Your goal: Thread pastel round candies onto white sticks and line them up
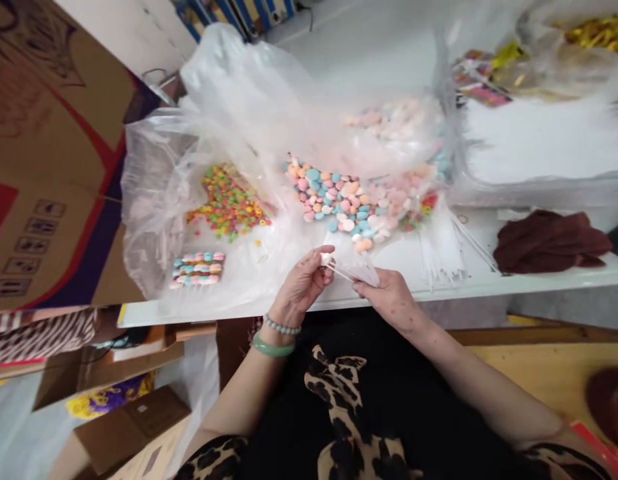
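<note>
Near the table's front edge, my left hand (pixel 306 277) is closed, pinching a small white piece (pixel 327 259) that looks like a candy. A thin white stick (pixel 343 272) runs from there toward my right hand (pixel 391 299). That hand is also closed, its fingertips on a translucent white plastic bag or wrapper (pixel 363 267), which is blurred. Just beyond my hands, pastel pink, blue, orange and white candies (pixel 333 197) spill from a large clear bag (pixel 389 140). On the left lie small multicoloured ring-shaped candies (pixel 229 203) and several strung rows of candies (pixel 197 269).
Several white sticks (pixel 441 250) lie to the right, beside a crumpled brown cloth (pixel 551 241). A clear plastic bin (pixel 529 190) stands behind them. A large cardboard box (pixel 49 160) borders the table (pixel 519 283) on the left. More clear plastic (pixel 239 80) is heaped at the back.
</note>
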A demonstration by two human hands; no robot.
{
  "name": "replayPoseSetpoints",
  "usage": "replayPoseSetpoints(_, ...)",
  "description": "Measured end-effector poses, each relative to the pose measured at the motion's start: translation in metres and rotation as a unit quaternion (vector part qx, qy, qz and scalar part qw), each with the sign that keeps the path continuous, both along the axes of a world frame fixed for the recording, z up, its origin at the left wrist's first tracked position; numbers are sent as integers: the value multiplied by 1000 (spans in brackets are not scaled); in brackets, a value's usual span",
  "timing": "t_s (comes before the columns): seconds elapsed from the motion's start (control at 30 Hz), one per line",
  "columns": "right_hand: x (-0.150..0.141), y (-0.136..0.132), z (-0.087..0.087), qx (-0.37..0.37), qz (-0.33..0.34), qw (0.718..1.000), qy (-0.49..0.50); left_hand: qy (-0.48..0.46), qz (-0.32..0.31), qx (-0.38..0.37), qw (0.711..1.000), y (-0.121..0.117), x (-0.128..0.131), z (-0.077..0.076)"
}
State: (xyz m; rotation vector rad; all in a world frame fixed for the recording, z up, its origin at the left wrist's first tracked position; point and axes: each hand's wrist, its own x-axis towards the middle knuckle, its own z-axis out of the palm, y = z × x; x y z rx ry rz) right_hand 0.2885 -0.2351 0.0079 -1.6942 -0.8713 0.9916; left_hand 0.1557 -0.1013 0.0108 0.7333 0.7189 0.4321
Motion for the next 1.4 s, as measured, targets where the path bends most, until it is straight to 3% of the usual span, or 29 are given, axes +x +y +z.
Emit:
replayPoseSetpoints(0.23,-14,12,10,-13,4,997,-73,-38,32,4,999,2,-23,1)
replayPoseSetpoints(0.53,-30,22,2,-38,15,993,-108,-48,49,17,998,11,-40,-3)
replayPoseSetpoints(0.7,-34,28,2,-56,24,992,-113,-13,27,78,996,8,-43,-4)
replayPoseSetpoints(0.8,-38,30,1,-57,17,993,-102,21,13,125,992,4,-41,-7)
replayPoseSetpoints(1.0,-41,30,-7,-48,8,995,-90,17,-2,121,993,-6,-34,-16)
replayPoseSetpoints(1.23,-47,51,-9,-59,0,996,-68,90,11,265,960,-19,-21,-18)
replayPoseSetpoints(1.33,-42,55,-12,-68,-37,997,-17,98,-19,268,958,-20,-24,-13)
replayPoseSetpoints(1.4,-36,53,-17,-77,-84,992,44,123,-2,288,950,-14,-30,-10)
